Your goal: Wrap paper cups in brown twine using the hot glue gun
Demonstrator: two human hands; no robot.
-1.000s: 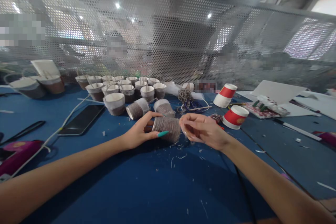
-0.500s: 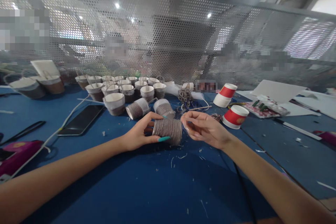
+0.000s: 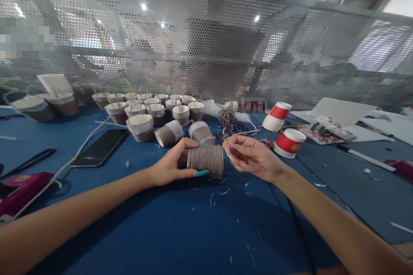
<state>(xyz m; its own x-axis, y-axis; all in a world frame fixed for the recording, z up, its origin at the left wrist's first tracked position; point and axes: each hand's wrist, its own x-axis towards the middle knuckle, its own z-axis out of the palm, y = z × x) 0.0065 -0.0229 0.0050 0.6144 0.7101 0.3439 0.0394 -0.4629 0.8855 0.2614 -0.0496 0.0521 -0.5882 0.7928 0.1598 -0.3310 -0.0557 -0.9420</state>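
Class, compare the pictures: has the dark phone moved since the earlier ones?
No; judged against the mesh screen, the dark phone has shifted neither left nor right, nearer nor farther.

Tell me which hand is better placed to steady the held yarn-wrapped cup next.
Probably the left hand: it grips the yarn-wrapped cup from one end, while the right hand is curled by the other end, its contact unclear.
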